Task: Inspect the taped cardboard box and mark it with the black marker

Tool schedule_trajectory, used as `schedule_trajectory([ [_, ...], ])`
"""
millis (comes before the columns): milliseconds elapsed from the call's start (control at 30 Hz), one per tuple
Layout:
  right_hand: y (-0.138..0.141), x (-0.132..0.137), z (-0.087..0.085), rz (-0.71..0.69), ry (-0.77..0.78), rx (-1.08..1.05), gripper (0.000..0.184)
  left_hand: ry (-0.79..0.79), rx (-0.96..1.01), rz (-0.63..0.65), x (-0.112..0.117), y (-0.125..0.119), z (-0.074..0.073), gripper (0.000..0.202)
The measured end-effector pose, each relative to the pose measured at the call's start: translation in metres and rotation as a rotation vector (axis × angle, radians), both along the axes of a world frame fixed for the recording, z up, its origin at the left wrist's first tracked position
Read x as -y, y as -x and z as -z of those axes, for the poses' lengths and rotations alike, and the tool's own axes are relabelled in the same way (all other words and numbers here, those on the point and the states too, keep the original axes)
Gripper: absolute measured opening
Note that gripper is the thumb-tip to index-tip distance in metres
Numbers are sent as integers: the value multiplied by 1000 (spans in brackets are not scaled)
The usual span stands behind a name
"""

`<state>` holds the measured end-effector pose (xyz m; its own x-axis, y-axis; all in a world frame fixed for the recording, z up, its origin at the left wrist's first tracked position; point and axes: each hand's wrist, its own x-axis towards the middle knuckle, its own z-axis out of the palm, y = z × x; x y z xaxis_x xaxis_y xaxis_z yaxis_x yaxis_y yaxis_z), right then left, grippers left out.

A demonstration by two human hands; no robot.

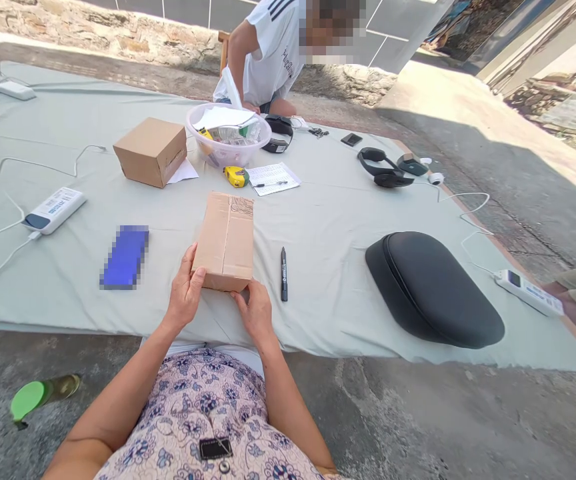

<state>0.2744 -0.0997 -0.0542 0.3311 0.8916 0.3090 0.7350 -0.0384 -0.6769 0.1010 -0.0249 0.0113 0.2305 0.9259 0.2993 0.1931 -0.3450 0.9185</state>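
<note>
A small cardboard box (224, 233) with dark scribbles on its far end rests on the cloth-covered table in front of me. My left hand (186, 288) grips its near left corner, thumb on the near face and fingers along the side. At the near right corner, my right hand (257, 308) holds the box, with some fingers hidden behind it. Just right of the box lies a black marker (284, 275). A blue, blurred-out flat object (125, 257) is to the left of my hands.
Beyond are a larger cardboard box (151, 151), a pink basin (229, 152) of odds and ends, a yellow tape measure (237, 176) and a paper with a pen (274, 179). A black case (435, 290) and power banks (54, 211) flank me. A person (273, 60) sits opposite.
</note>
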Motion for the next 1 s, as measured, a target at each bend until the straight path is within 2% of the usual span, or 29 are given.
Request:
schedule_trajectory([
  [233,-1,-2,-1,-23,-27,-112,30,78,25,6,-1,0,7,71],
  [433,3,-2,-8,3,-112,-210,37,161,85,59,-1,-3,21,95],
  [533,4,0,-15,21,-178,-241,41,141,141,46,-3,-3,23,92],
  [667,3,5,-30,42,-243,-203,34,120,206,24,-4,-2,21,85],
  [833,4,11,-47,58,-350,-142,20,244,317,29,-1,-2,21,82],
  [1000,17,10,-43,-1,-333,-123,16,361,349,-113,4,-2,20,97],
])
